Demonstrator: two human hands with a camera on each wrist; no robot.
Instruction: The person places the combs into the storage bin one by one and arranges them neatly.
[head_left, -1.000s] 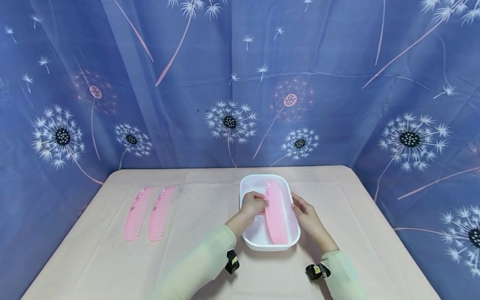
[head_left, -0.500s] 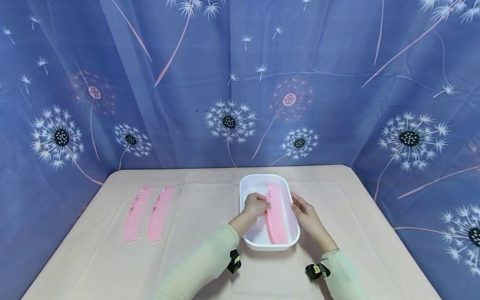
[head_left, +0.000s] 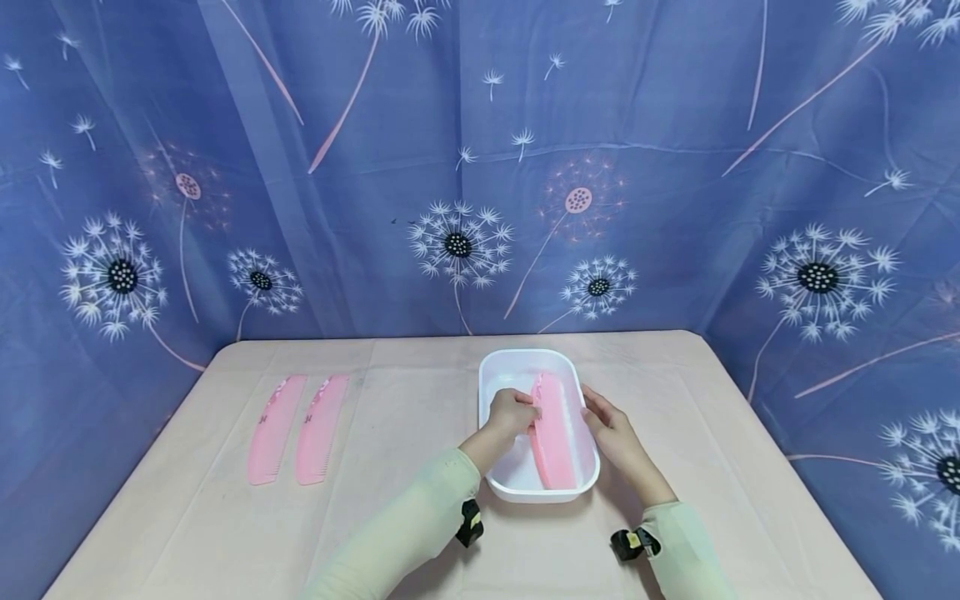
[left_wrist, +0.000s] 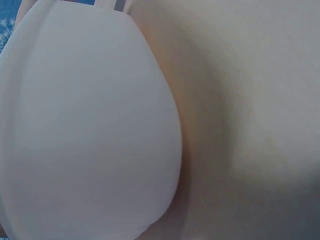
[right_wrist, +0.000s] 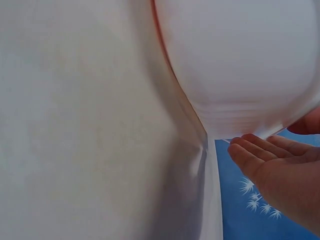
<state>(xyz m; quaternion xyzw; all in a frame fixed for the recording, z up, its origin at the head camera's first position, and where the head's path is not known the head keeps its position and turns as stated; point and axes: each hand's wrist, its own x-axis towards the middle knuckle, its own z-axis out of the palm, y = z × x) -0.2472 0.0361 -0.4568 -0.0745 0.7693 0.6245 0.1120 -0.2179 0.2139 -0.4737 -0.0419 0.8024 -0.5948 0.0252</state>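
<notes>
Clearly, the left hand (head_left: 512, 412) pinches a comb (head_left: 557, 446) inside the tub (head_left: 517, 496); the right hand (head_left: 617, 433) (nearly straight-fingered) touches its three-o'clock side.

White container (left_wrist: 95, 120) on pale tablecloth (left_wrist: 270, 90)

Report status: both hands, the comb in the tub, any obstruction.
Left hand grips pink comb inside white tub. Right hand touches tub's right side. No obstruction visible.

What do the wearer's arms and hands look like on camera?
The left hand and right hand are bare. The left sleeve and right sleeve are pale green. Each wrist carries a boxy black device with a yellow patch.
</notes>
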